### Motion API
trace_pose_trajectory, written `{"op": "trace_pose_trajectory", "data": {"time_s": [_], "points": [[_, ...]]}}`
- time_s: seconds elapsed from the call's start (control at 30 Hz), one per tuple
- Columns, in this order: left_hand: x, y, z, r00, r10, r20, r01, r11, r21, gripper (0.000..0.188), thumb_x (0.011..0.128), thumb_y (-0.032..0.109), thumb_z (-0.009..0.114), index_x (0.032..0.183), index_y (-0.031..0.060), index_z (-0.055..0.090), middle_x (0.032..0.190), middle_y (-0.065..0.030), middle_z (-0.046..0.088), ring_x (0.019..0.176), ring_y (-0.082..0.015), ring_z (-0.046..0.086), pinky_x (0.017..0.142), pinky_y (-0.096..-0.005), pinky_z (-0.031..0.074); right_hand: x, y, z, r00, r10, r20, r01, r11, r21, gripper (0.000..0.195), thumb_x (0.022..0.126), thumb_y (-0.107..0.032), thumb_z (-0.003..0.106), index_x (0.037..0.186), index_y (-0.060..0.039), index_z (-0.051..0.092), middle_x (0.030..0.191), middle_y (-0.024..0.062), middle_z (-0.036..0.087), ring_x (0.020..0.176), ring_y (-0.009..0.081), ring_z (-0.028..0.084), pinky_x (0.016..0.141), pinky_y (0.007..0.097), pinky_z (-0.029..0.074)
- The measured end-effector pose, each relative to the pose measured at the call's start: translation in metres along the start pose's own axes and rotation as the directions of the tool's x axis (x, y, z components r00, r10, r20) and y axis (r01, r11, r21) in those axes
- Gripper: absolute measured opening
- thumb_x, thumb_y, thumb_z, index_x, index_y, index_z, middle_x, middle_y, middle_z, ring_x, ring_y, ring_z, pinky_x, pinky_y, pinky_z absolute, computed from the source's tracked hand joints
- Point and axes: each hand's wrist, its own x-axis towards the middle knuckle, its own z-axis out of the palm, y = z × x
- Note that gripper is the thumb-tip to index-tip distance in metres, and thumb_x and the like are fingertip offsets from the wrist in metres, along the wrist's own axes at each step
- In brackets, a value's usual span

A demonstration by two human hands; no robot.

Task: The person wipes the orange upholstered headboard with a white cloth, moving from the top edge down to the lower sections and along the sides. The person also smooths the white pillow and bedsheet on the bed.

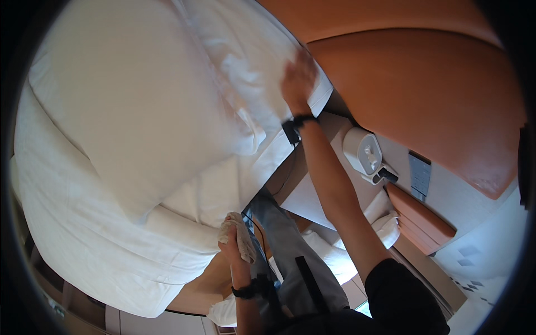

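Note:
My left hand [233,247] grips a folded off-white cloth [243,240] beside the near edge of a white-covered bed [167,255]. Motion blurs my right hand [298,81], which is stretched out over the white bedding close to the headboard; its fingers cannot be made out, nor whether it touches the fabric. A large white pillow [134,109] lies to the left of that hand, its edges partly blurred. Rumpled white fabric [243,71] shows between the pillow and my right hand. Each wrist wears a black strap.
An orange padded headboard [418,100] rises behind the bed. On the bedside table [312,197] stands a white tissue box [362,150] with a dark object in its side holder. A card bearing writing [420,173] sits beyond it. More white pillows [383,222] lie by another orange headboard [423,220].

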Motion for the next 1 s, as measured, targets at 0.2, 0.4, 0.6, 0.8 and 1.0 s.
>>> {"op": "trace_pose_trajectory", "data": {"time_s": [0.2,0.4,0.6,0.8,1.0], "points": [[0.000,-0.005,-0.004,1.000,0.026,-0.010,-0.026,0.999,-0.022,0.040,0.095,0.022,0.066,0.124,-0.0050,0.065,0.115,-0.0138,0.070,0.101,-0.0215,0.068,0.089,-0.0323,0.054,-0.057,0.044,-0.036,0.762,0.560,0.325,-0.605,0.795,0.047,0.067,0.104,-0.035,0.053,0.152,0.0091,0.035,0.158,0.0302,0.035,0.149,0.0413,0.032,0.124,0.0474,0.025],[0.009,-0.024,-0.009,1.000,0.025,0.010,-0.024,0.993,-0.116,0.041,0.092,0.021,0.070,0.123,-0.0065,0.065,0.111,-0.0156,0.071,0.096,-0.0230,0.070,0.084,-0.0313,0.056,-0.024,0.041,0.000,0.973,-0.208,0.095,0.197,0.973,0.119,0.066,0.100,-0.027,0.060,0.151,0.0084,0.038,0.157,0.0313,0.038,0.148,0.0418,0.035,0.123,0.0504,0.028],[0.004,-0.010,0.012,0.998,-0.024,-0.063,0.005,0.962,-0.272,0.043,0.091,0.020,0.072,0.124,-0.0069,0.065,0.113,-0.0162,0.071,0.097,-0.0231,0.070,0.087,-0.0316,0.056,-0.025,0.033,-0.166,0.770,0.156,0.618,-0.250,0.966,0.068,0.054,0.099,-0.018,0.059,0.143,0.0101,0.046,0.139,0.0342,0.053,0.131,0.0483,0.051,0.113,0.0502,0.039],[-0.015,0.006,0.037,0.999,0.049,-0.014,-0.051,0.962,-0.267,0.047,0.091,0.025,0.074,0.125,-0.0074,0.066,0.114,-0.0161,0.071,0.097,-0.0222,0.070,0.089,-0.0314,0.055,0.166,-0.105,-0.276,0.602,-0.799,-0.014,0.793,0.600,-0.105,0.056,0.100,-0.021,0.059,0.151,-0.0010,0.046,0.153,0.0200,0.049,0.143,0.0373,0.044,0.118,0.0444,0.037],[-0.016,0.000,0.052,0.989,0.090,0.113,-0.038,0.916,-0.399,0.043,0.094,0.018,0.071,0.127,-0.0078,0.065,0.117,-0.0150,0.071,0.101,-0.0211,0.069,0.090,-0.0304,0.054,0.205,-0.113,-0.242,0.265,-0.907,0.327,0.898,0.110,-0.425,0.058,0.102,-0.031,0.052,0.152,-0.0004,0.045,0.157,0.0156,0.047,0.147,0.0313,0.040,0.122,0.0429,0.031]]}}
